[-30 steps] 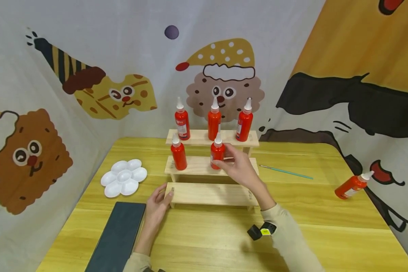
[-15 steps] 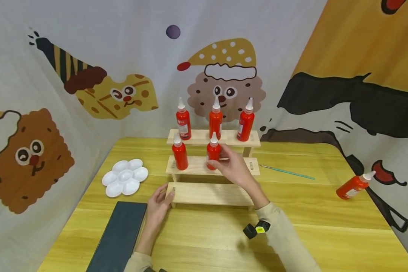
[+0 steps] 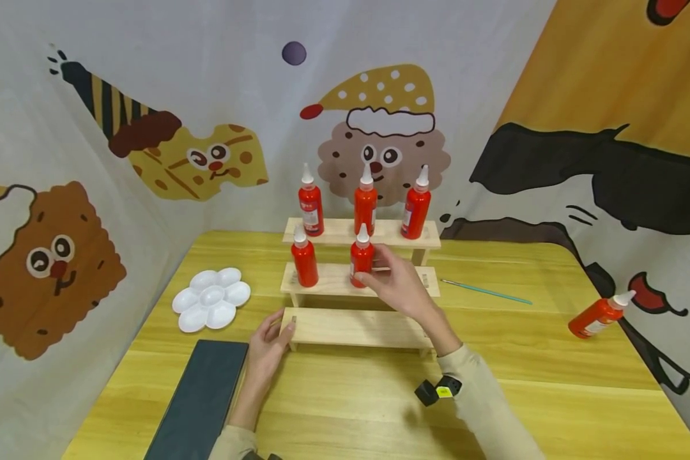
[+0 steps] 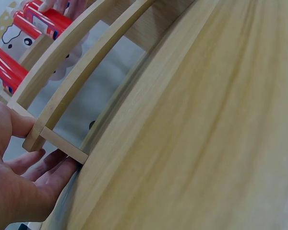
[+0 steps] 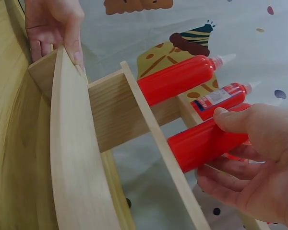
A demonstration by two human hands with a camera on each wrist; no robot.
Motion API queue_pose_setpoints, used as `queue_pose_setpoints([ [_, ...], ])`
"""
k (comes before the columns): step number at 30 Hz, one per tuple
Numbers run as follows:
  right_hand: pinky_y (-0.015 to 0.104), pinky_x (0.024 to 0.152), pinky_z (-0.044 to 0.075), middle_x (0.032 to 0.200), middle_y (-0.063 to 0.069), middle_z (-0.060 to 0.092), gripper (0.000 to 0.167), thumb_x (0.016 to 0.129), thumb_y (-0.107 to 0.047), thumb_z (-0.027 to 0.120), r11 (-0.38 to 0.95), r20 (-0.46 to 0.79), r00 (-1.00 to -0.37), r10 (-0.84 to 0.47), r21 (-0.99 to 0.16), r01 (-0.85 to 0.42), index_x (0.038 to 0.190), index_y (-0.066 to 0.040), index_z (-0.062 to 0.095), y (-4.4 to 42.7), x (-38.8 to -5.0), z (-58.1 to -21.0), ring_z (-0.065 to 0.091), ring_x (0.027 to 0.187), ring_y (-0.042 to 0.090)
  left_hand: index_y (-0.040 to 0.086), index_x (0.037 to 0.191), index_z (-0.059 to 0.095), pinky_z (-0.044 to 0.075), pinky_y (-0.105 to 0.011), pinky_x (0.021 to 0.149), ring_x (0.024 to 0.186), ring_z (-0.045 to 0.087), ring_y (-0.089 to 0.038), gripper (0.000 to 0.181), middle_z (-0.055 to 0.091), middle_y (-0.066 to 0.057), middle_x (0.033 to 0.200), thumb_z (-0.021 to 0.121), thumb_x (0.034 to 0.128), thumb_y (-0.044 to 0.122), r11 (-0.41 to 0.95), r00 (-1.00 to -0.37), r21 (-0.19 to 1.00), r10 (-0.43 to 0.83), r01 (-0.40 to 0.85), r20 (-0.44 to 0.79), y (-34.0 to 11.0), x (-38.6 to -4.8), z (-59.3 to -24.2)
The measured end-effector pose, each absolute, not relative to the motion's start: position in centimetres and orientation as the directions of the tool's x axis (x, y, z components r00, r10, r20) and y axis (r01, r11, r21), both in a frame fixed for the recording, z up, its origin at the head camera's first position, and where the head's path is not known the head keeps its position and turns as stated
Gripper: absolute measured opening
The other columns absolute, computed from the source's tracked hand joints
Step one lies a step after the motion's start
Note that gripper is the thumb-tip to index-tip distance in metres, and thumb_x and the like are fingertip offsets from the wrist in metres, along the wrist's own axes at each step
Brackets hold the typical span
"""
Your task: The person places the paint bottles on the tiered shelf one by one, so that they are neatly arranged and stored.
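A three-step wooden rack stands on the table. My left hand grips the left end of its lowest step, thumb on top and fingers beneath, as the left wrist view also shows. On the middle step stands a red paint bottle with a white nozzle cap, which my right hand holds between thumb and fingers. In the right wrist view that same bottle rests upright on the step board. Another red bottle stands to its left. The top step bears three more bottles in a row.
A red bottle stands apart at the table's far right. A thin turquoise paintbrush lies right of the rack. To the left are a white flower-shaped palette and a dark flat slab. A printed cloth hangs behind.
The right hand has shifted the bottle slightly left along the middle step and still holds it there. The left hand has kept its grip on the rack.
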State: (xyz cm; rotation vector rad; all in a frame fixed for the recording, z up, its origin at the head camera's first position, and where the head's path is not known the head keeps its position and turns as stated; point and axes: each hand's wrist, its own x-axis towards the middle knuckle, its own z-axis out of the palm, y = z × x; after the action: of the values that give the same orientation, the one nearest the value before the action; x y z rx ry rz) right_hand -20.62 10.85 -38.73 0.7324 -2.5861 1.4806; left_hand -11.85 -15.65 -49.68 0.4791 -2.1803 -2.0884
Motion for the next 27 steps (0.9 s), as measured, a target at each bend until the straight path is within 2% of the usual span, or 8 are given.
queue_pose_setpoints([
  [8,0.054,0.100,0.052,0.132,0.016,0.065,0.049,0.093,-0.018,0.075,0.435,0.289,-0.893,-0.346,-0.793,-0.426,0.137,-0.005,0.056,13.0,-19.6,-37.3,0.062,0.120,0.037,0.001,0.144,0.053,0.052,-0.014,0.080,0.092,0.064,0.000,0.053,0.066,-0.026,0.129,0.071,0.0963,0.016,0.033,-0.949,0.985,-0.276,-0.170,-0.155,-15.7,-11.8,-50.0],
  [15,0.053,0.100,0.052,0.132,0.017,0.064,0.050,0.093,-0.017,0.075,0.487,0.311,-0.899,-0.309,-0.760,-0.430,0.136,-0.001,0.055,15.7,-18.9,-35.8,0.062,0.120,0.035,0.001,0.145,0.053,0.052,-0.014,0.080,0.092,0.063,0.000,0.053,0.066,-0.025,0.128,0.070,0.0964,0.015,0.027,-0.950,0.985,-0.270,-0.169,-0.155,-15.8,-11.8,-49.7],
  [27,0.060,0.101,0.048,0.135,0.022,0.061,0.047,0.096,-0.010,0.071,0.599,0.423,-0.886,-0.191,-0.664,-0.447,0.136,0.002,0.051,21.6,-17.4,-33.6,0.058,0.125,0.040,0.001,0.143,0.055,0.053,-0.015,0.078,0.091,0.064,-0.001,0.052,0.067,-0.025,0.127,0.071,0.0960,0.017,0.031,-0.950,0.985,-0.271,-0.169,-0.154,-15.9,-12.0,-49.9],
])
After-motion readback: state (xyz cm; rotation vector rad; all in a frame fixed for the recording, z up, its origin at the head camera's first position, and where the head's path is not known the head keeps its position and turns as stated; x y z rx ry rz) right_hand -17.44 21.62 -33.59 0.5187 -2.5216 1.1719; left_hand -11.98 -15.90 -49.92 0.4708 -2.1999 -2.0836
